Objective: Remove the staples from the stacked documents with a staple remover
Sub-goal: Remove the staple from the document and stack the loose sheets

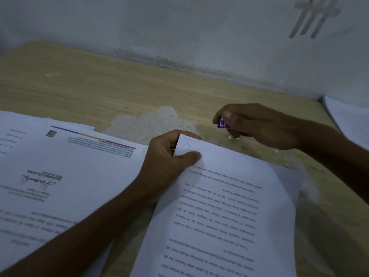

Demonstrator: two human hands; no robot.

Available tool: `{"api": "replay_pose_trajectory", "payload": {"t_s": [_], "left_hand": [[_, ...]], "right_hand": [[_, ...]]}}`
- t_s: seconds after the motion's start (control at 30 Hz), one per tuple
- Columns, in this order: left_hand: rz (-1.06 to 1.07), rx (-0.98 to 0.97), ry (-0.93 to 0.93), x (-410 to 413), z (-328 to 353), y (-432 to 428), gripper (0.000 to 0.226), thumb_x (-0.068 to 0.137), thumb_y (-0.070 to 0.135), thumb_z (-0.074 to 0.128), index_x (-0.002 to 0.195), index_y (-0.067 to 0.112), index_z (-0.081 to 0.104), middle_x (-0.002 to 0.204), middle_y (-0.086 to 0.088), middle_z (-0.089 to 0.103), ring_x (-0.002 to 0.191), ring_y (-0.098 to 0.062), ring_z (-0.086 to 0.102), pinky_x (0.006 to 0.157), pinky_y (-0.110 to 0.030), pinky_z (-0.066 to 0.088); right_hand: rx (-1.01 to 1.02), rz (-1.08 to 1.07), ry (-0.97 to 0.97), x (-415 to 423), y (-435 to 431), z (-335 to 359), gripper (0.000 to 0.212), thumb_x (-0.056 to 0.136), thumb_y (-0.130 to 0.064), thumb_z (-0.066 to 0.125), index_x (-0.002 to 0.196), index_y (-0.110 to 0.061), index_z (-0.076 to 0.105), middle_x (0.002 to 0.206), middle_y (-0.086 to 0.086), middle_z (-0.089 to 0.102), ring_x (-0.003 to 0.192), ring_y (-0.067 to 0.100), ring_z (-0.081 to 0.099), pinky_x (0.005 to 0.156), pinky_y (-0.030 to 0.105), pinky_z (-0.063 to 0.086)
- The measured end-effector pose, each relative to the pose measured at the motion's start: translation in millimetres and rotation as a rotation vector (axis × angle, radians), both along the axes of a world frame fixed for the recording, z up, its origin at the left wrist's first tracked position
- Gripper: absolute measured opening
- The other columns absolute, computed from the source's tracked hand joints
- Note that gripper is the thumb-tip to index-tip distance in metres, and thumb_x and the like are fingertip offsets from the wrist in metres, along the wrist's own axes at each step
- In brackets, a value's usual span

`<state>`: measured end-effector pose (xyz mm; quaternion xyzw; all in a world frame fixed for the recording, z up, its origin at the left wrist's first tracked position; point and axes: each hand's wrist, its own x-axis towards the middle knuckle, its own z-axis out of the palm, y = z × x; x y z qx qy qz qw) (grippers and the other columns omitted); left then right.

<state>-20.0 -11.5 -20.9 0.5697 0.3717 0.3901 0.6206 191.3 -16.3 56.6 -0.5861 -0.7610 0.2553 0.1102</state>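
Note:
A stapled document [225, 206] of printed white pages lies in front of me on the wooden table [79, 84]. My left hand [169, 156] pinches its top-left corner, thumb on top, right beside a small staple [188, 144]. My right hand [257, 126] hovers just above and to the right of that corner, closed around a purple staple remover [222, 123] whose metal jaws point left toward the staple. The remover and the staple are apart.
A second pile of printed sheets [60, 172] with a signature and a coloured stripe lies at the left. More papers [351, 120] sit at the right edge. The tabletop has a worn, peeled patch [153, 124] with small flakes. A grey wall [179, 27] stands behind.

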Motion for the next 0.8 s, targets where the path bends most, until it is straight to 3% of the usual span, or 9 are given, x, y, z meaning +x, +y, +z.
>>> {"api": "replay_pose_trajectory", "payload": {"t_s": [0.13,0.23,0.4,0.47,0.57,0.67,0.73,0.8], "left_hand": [[-0.001,0.007,-0.002,-0.4,0.4,-0.1,0.026,0.08,-0.003,0.066,0.09,0.022,0.066,0.089,-0.001,0.073,0.08,-0.02,0.071,0.071,-0.037,0.059],[-0.002,0.015,-0.003,0.0,0.0,-0.2,0.027,0.08,-0.002,0.066,0.09,0.023,0.066,0.088,0.0,0.073,0.079,-0.019,0.071,0.069,-0.034,0.059],[-0.014,0.014,0.008,-0.2,-0.7,0.6,0.027,0.081,-0.001,0.066,0.089,0.025,0.065,0.083,0.006,0.073,0.078,-0.015,0.071,0.067,-0.031,0.059],[-0.019,0.009,0.008,0.0,-0.5,0.6,0.026,0.081,-0.001,0.065,0.089,0.024,0.065,0.083,0.005,0.073,0.078,-0.016,0.071,0.066,-0.031,0.059],[-0.02,0.01,0.011,-0.3,-0.2,0.5,0.027,0.081,-0.001,0.065,0.089,0.025,0.065,0.081,0.007,0.073,0.077,-0.015,0.071,0.064,-0.028,0.059],[-0.022,0.006,0.024,-0.4,-0.1,0.5,0.025,0.082,0.0,0.065,0.091,0.024,0.065,0.087,0.004,0.072,0.079,-0.017,0.07,0.068,-0.032,0.059],[-0.024,0.007,0.026,-0.6,-0.2,0.1,0.024,0.082,0.001,0.065,0.092,0.023,0.065,0.089,0.002,0.072,0.08,-0.018,0.071,0.069,-0.034,0.059],[-0.023,-0.001,0.012,-0.5,0.8,-0.4,0.024,0.082,0.0,0.065,0.091,0.022,0.065,0.086,0.001,0.073,0.078,-0.017,0.071,0.067,-0.032,0.059]], "right_hand": [[0.041,0.027,-0.099,-2.5,0.1,-0.7,0.027,0.096,-0.041,0.041,0.094,-0.022,0.059,0.078,-0.009,0.062,0.074,0.009,0.059,0.071,0.035,0.05],[0.121,0.089,-0.23,-4.7,1.3,-2.3,0.016,0.092,-0.044,0.05,0.092,-0.029,0.057,0.074,-0.016,0.059,0.068,0.005,0.056,0.062,0.029,0.042],[0.26,0.068,-0.401,-1.3,5.7,-2.2,0.029,0.088,-0.051,0.053,0.098,-0.025,0.062,0.078,-0.01,0.063,0.067,0.008,0.056,0.061,0.025,0.043],[0.254,0.061,-0.462,-1.1,4.7,1.7,0.036,0.085,-0.055,0.053,0.109,-0.028,0.06,0.094,-0.007,0.067,0.079,0.012,0.06,0.067,0.027,0.045],[0.18,0.113,-0.603,-3.1,1.9,8.4,0.053,0.084,-0.053,0.058,0.132,-0.033,0.049,0.122,-0.013,0.059,0.106,0.01,0.055,0.081,0.029,0.046],[-0.01,0.014,-0.369,-4.0,3.5,15.3,0.055,0.076,-0.051,0.067,0.125,-0.028,0.054,0.11,-0.011,0.063,0.094,0.005,0.059,0.083,0.03,0.05],[0.005,-0.044,-0.32,-3.5,5.7,15.9,0.057,0.076,-0.065,0.048,0.107,-0.021,0.064,0.09,-0.009,0.068,0.078,0.002,0.061,0.076,0.034,0.052],[0.03,-0.083,-0.277,-3.2,5.0,17.3,0.059,0.083,-0.065,0.034,0.087,-0.017,0.068,0.075,-0.009,0.07,0.063,0.001,0.059,0.068,0.032,0.048]]}}
